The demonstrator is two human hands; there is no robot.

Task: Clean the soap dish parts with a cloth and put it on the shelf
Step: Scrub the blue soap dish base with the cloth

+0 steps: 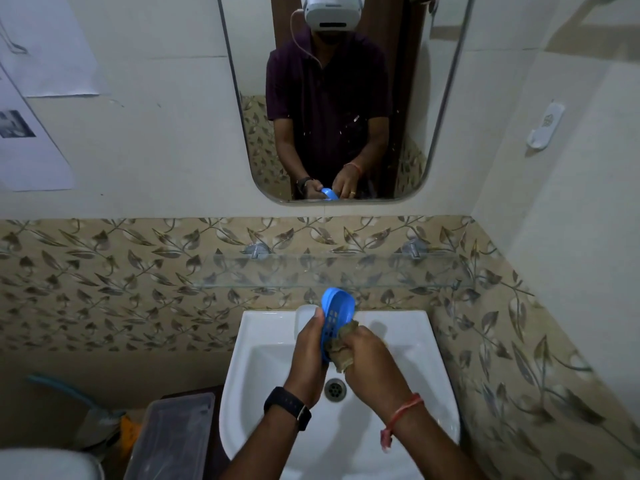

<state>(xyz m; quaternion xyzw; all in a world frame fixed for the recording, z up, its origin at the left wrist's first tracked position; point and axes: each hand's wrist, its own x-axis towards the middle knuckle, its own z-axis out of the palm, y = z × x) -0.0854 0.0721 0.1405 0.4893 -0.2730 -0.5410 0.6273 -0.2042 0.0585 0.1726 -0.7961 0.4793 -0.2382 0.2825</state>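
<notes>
Over the white sink [408,344] my left hand [310,344] holds a blue slotted soap dish part [336,311] upright by its left edge. My right hand [370,358] grips a brownish cloth [341,348] and presses it against the lower right side of the blue part. A clear glass shelf [346,271] runs along the wall just above and behind the blue part. Behind my left hand, a translucent white piece [303,317] rests on the back rim of the sink; I cannot tell what it is.
A mirror [346,98] hangs above the shelf and reflects a person. The sink drain [335,389] lies below my hands. A clear plastic box [173,434] stands to the left of the sink. A white wall hook [545,124] is fixed at the right.
</notes>
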